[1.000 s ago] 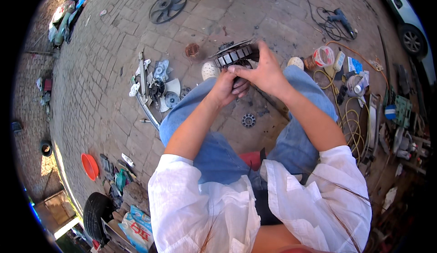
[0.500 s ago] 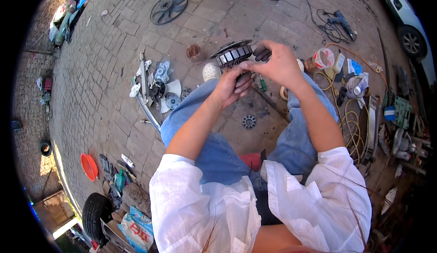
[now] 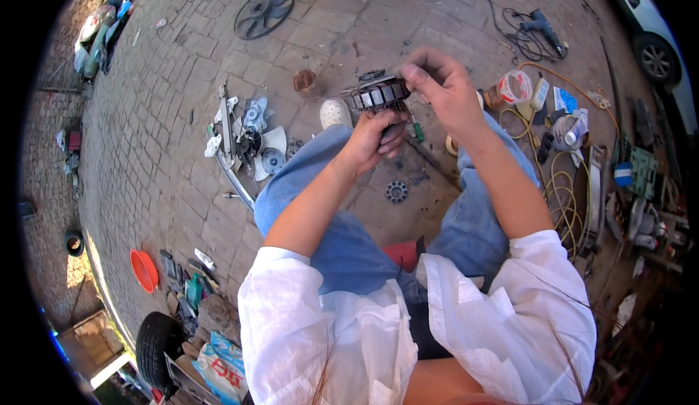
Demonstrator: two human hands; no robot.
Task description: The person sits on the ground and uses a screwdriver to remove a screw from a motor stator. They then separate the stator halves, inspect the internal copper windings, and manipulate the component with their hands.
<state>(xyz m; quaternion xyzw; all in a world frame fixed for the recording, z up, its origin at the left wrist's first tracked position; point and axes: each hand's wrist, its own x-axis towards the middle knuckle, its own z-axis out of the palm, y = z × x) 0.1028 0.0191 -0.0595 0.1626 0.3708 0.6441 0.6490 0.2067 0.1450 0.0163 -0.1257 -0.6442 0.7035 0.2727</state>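
My left hand [image 3: 378, 137] grips a round dark motor core [image 3: 376, 94] from below, holding it up over my knees. My right hand [image 3: 442, 87] pinches the core's right edge with fingers curled on it. A screwdriver with a green handle [image 3: 415, 130] pokes out under the hands. Below the hands a small round perforated disc [image 3: 396, 191] lies on the brick paving between my blue-jeaned legs.
Disassembled fan parts and metal brackets [image 3: 247, 139] lie to the left, a fan blade wheel [image 3: 263, 12] farther off. A drill [image 3: 542, 28], cables, yellow wire coil [image 3: 557, 186] and bottles crowd the right. An orange bowl [image 3: 143, 269] and a tyre [image 3: 155, 342] sit at lower left.
My right hand has shifted right and up along the core's edge; the left hand stays under it. The core has turned slightly.
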